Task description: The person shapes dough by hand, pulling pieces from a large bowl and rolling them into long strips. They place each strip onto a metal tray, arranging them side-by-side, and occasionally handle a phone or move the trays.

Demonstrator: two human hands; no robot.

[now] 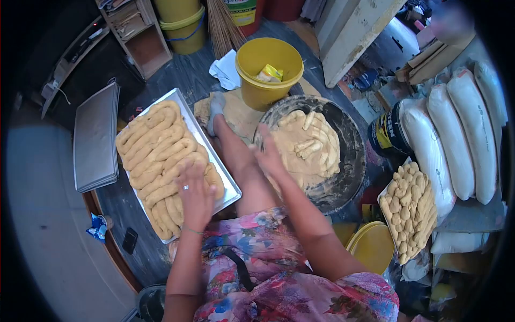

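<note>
My left hand [196, 196], a ring on one finger, lies with its fingers stretched out over the long dough ropes [161, 145]. These ropes sit side by side on a metal baking tray [232, 188] on the floor. At the left rim of a wide dark basin [351, 166], my right hand [270, 154] is lifted with fingers apart and somewhat blurred; I see nothing in it. Inside the basin is a large mass of dough [314, 145], with finger-like strips on top and flour around it.
A yellow bucket [249, 91] holding a small packet stands behind the basin. Stacked trays [96, 134] lean at left; a phone [130, 240] lies on the floor. At right are a tray of shaped dough pieces [410, 206], a black bucket [383, 131] and white sacks [429, 155].
</note>
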